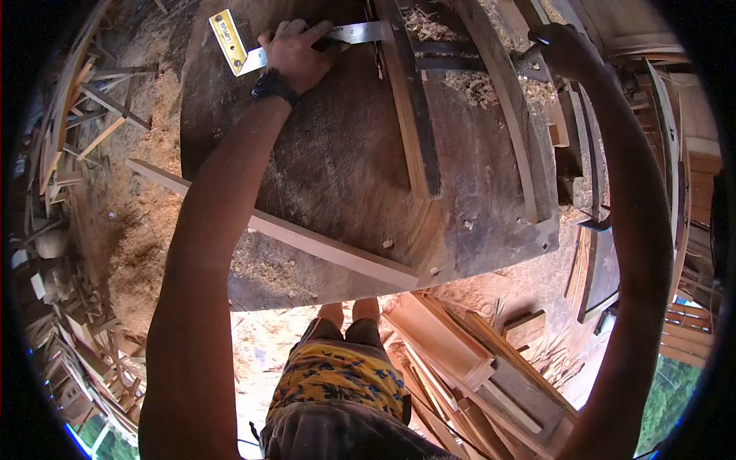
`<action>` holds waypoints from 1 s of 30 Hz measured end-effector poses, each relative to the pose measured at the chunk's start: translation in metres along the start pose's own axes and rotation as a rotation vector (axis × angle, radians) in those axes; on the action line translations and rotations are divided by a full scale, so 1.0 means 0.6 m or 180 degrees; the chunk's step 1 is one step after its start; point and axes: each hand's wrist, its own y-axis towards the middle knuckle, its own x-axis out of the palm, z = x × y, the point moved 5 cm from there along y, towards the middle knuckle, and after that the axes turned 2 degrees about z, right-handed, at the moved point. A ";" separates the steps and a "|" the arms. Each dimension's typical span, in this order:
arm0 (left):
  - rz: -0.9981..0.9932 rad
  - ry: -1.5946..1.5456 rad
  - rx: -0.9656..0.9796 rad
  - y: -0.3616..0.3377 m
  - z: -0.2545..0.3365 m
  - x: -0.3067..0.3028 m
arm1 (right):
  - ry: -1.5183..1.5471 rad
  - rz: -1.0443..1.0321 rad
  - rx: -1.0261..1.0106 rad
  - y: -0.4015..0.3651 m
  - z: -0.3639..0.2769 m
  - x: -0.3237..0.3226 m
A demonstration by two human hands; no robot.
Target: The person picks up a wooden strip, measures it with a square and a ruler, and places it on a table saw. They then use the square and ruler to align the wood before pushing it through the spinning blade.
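My left hand (300,55), with a dark watch on its wrist, is closed over the metal blade of a try square (226,42). The square has a yellow handle, and its marked blade reaches right to a long wooden strip (406,115) with a dark face. At the upper right, my right hand (569,52) is bent round beside the far ends of the wood pieces. Its fingers are curled, and whatever they hold is small and partly hidden. Under all this lies a large dark worktable (322,169). A second strip (498,100) runs roughly alongside the first.
A pale wooden batten (330,247) lies slantwise across the table's near edge. Wood shavings (471,88) are scattered among the strips. Boards and offcuts (460,360) are piled on the floor near my feet, and more timber (100,115) stands at the left.
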 end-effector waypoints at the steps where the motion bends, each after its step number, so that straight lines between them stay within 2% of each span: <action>1: 0.0036 0.0054 0.0024 -0.001 -0.003 0.002 | -0.0437 0.0377 -0.0774 0.005 -0.018 -0.017; 2: 0.0035 0.0052 0.0014 -0.002 -0.005 0.004 | -0.0439 0.0374 -0.0783 0.012 -0.018 -0.029; 4: 0.0050 -0.0083 0.0042 -0.002 -0.006 0.005 | 0.3113 -0.1513 0.2932 -0.006 0.054 0.017; 5: 0.0052 -0.0085 0.0035 -0.001 -0.005 0.005 | 0.3107 -0.1514 0.2929 -0.004 0.063 0.020; 6: 0.0004 -0.0102 0.0015 -0.002 -0.006 0.006 | 0.3046 -0.1213 0.3072 0.000 0.080 0.018; 7: -0.0046 -0.0116 -0.0002 -0.003 -0.007 0.007 | 0.1990 -0.1669 0.1911 0.016 0.073 0.012; 8: -0.0053 -0.0110 -0.0006 -0.002 -0.006 0.006 | 0.0020 -0.1778 0.0480 0.028 0.076 0.014; 9: -0.0040 -0.0016 0.0013 -0.001 -0.004 0.005 | -0.1272 -0.1342 -0.0488 0.036 0.075 0.011; 10: -0.0029 0.0075 0.0027 -0.002 -0.003 0.004 | -0.0590 -0.0589 -0.0498 0.026 0.061 -0.020; 12: -0.0027 0.0048 -0.0003 -0.001 -0.002 0.005 | -0.0066 0.0008 -0.0717 0.004 -0.002 -0.092; 13: -0.0020 0.0026 -0.0023 0.000 -0.002 0.004 | -0.0074 0.0010 -0.0721 0.016 -0.026 -0.103; 15: 0.0024 0.0069 -0.0010 -0.001 -0.004 0.007 | 0.0160 -0.1172 0.0811 0.027 -0.021 -0.080; 16: 0.0061 0.0111 0.0012 -0.001 -0.003 0.006 | -0.0043 -0.0824 0.0696 0.041 -0.024 -0.078; 17: 0.0058 0.0114 0.0010 -0.002 -0.003 0.006 | -0.0040 -0.0823 0.0693 0.044 -0.018 -0.074; 19: 0.0032 0.0031 -0.0030 -0.002 -0.004 0.006 | 0.1592 -0.1614 0.2144 0.033 0.007 -0.056; 23: 0.0085 0.0029 -0.0012 -0.002 -0.001 0.000 | 0.1586 -0.1656 0.2130 0.037 0.017 -0.014; 25: -0.0127 0.0004 -0.0148 0.003 0.005 -0.009 | 0.3379 -0.1166 0.3744 0.002 0.051 0.060; 26: -0.0083 0.0006 -0.0169 0.003 0.004 -0.008 | 0.3161 -0.0848 0.3546 -0.008 0.036 0.049; 27: -0.0023 -0.0071 -0.0103 0.003 0.004 -0.009 | 0.3821 -0.1554 0.3476 -0.007 0.039 0.069; 30: -0.0033 -0.0210 -0.0060 0.005 0.006 -0.030 | 0.3682 -0.1474 0.3469 -0.001 0.023 -0.009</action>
